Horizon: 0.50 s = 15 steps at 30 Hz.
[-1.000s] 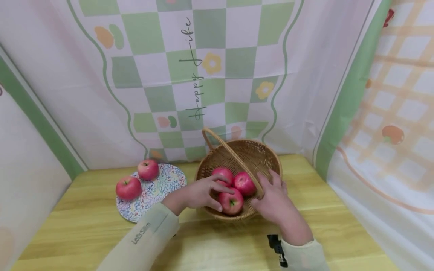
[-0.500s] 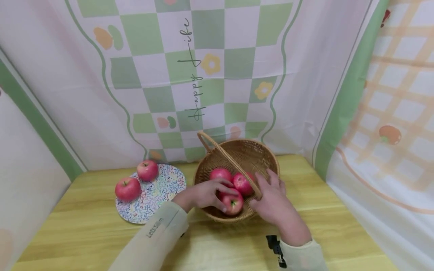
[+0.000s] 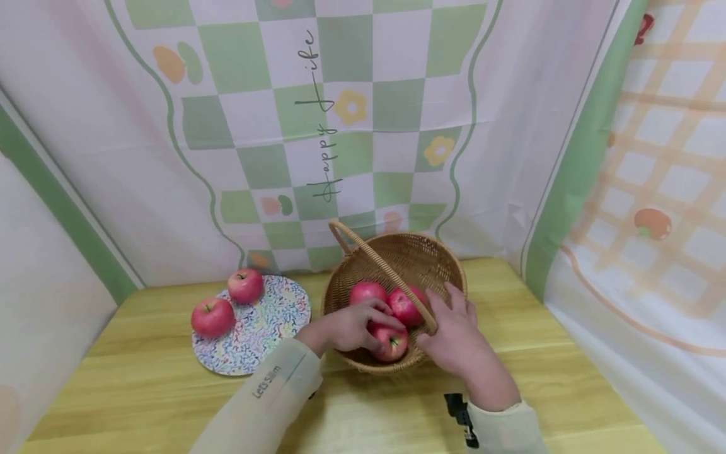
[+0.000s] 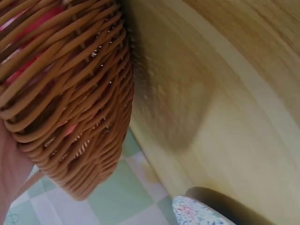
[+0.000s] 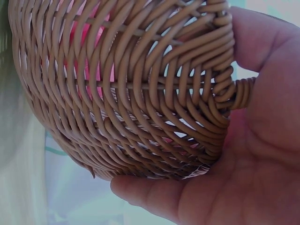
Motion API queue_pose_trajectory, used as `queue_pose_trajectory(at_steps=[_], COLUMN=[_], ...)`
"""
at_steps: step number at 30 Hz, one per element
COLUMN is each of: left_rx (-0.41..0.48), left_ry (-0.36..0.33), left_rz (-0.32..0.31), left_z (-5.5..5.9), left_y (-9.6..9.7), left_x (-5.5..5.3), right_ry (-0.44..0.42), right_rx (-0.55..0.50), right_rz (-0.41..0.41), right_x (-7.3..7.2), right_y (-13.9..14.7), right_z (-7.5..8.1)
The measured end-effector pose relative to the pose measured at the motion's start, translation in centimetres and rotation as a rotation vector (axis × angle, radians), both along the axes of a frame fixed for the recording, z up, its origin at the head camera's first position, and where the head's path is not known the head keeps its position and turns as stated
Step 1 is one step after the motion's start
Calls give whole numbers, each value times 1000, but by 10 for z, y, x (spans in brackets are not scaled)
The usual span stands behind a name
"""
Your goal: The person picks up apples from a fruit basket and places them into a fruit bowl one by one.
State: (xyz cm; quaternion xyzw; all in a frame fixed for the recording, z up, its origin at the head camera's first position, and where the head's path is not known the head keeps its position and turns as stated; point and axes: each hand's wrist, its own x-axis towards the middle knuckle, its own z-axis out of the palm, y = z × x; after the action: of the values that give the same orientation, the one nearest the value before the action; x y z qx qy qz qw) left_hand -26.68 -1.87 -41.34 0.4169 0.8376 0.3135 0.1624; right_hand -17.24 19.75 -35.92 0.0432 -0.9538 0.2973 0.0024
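Head view: left hand (image 3: 353, 325) grasps the near round red apple (image 3: 392, 347) inside the round brown wicker basket (image 3: 422, 261); right hand (image 3: 456, 337) grips the basket's right side. Left wrist view: basket hides left hand's fingers. Right wrist view: right hand encloses rim (image 5: 224, 56).

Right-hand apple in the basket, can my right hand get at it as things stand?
Probably yes: the right hand is close by, at the rim of the basket. But the handle slants across the apple on its right side, so the hand may need to reach around.
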Motion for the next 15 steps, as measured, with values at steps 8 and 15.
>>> queue_pose_trajectory(at_steps=[8, 15], left_rx=[-110, -88], left_ry=[133, 230], left_rz=[-11, -74], left_z=[6, 8], left_y=[6, 8], left_x=[12, 14], right_ry=[-2, 4], right_rx=[-11, -13], right_rz=[-2, 1], right_x=[-1, -1], right_y=[1, 2], right_z=[-1, -2])
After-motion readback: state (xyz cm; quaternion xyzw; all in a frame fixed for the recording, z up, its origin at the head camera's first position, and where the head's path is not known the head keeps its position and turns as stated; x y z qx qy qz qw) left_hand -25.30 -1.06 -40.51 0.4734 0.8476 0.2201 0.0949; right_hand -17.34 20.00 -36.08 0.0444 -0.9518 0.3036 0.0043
